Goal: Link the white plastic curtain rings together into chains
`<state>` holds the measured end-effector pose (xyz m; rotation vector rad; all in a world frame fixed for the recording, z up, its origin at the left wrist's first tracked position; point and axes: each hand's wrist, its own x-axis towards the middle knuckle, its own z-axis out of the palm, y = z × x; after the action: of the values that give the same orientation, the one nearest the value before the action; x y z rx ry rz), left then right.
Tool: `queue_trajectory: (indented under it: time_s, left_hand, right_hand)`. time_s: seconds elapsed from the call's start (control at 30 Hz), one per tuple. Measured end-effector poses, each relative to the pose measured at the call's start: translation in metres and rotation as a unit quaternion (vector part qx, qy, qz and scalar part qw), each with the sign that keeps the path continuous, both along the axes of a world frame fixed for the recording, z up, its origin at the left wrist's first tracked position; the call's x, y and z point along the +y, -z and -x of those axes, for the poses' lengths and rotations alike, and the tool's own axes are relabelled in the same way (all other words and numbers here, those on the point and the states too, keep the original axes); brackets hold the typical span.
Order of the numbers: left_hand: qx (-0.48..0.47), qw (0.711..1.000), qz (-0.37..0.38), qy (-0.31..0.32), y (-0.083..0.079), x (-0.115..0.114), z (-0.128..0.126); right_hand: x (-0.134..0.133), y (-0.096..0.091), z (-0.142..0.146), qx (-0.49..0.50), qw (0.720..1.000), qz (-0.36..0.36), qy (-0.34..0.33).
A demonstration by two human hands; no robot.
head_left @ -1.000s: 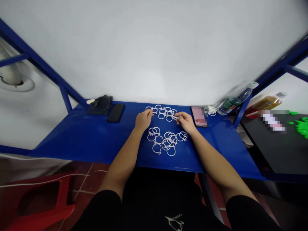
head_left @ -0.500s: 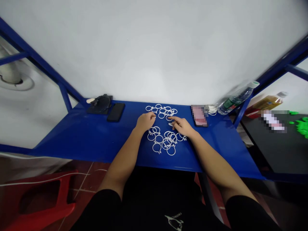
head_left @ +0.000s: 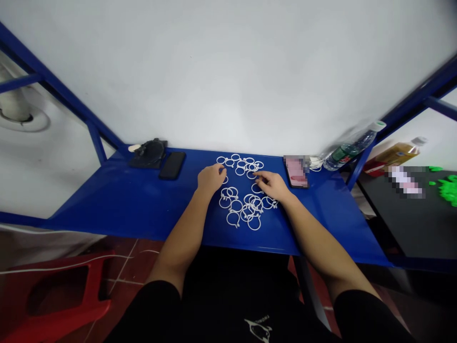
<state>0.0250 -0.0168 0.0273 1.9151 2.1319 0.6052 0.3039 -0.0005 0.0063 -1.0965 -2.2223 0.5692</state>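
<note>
Several thin white plastic rings, each with a small clip-like end, lie on the blue tabletop [head_left: 143, 205]. One group of rings [head_left: 241, 164] is at the back near the wall; a looser group of rings [head_left: 236, 206] lies closer to me. Between the groups, my left hand [head_left: 211, 179] is curled, its fingers closed at a white ring [head_left: 225, 180] that shows partly below the fingertips. Opposite it, my right hand [head_left: 272, 185] has its index finger stretched toward the back group and thumb apart. Another white ring [head_left: 256, 189] lies partly hidden under its fingers.
At the left lie a black phone [head_left: 172, 166] and a dark crumpled item [head_left: 150, 152]. A lit phone [head_left: 297, 172], a white cable [head_left: 315, 163] and a clear bottle [head_left: 352, 147] are at the right. Blue frame bars [head_left: 96, 143] flank the table. A red stool [head_left: 89, 286] stands below left.
My left hand has shifted slightly left, and more of the ring at its fingers shows. The ring under my right hand now looks flatter and more visible; the right fingers have spread.
</note>
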Motion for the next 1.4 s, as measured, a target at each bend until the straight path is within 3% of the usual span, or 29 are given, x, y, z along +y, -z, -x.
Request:
queue_trajectory:
  time_s: [0.07, 0.17, 0.23, 0.33, 0.47, 0.6, 0.97, 1.1, 1.27, 1.4]
  left_hand:
    - [-0.005, 0.998, -0.052, 0.044, 0.004, 0.000, -0.007]
    - [0.008, 0.980, -0.102, 0.168, 0.013, -0.002, -0.020]
    - [0.023, 0.968, -0.095, 0.230, 0.019, -0.004, -0.027]
    - [0.032, 0.962, -0.072, 0.262, 0.024, -0.005, -0.031]
    - [0.014, 0.971, -0.073, 0.228, 0.022, -0.003, -0.029]
    - [0.012, 0.979, -0.054, 0.195, 0.019, -0.002, -0.026]
    - [0.020, 0.985, 0.000, 0.169, 0.021, 0.000, -0.025]
    - [0.045, 0.985, 0.012, 0.164, 0.023, 0.001, -0.024]
    - [-0.013, 0.988, -0.036, 0.153, 0.021, -0.001, -0.025]
    - [-0.104, 0.985, -0.080, 0.115, 0.019, -0.002, -0.027]
  right_hand:
    - [0.001, 0.000, 0.001, -0.003, 0.999, -0.030, -0.027]
    - [0.002, 0.003, 0.003, -0.018, 0.997, -0.022, -0.071]
    - [0.001, 0.004, 0.003, -0.016, 0.997, 0.011, -0.071]
    - [0.003, 0.007, 0.001, 0.006, 0.998, 0.036, -0.043]
    - [0.008, 0.010, -0.002, 0.014, 0.999, 0.005, -0.035]
    - [0.010, 0.012, -0.002, -0.020, 0.998, 0.033, -0.045]
    - [0.011, 0.010, -0.005, -0.066, 0.989, 0.044, 0.124]
    - [0.015, 0.015, -0.006, -0.099, 0.987, 0.029, 0.123]
    - [0.015, 0.018, -0.006, -0.079, 0.991, 0.005, 0.109]
    - [0.016, 0.017, -0.006, 0.018, 0.990, 0.037, 0.135]
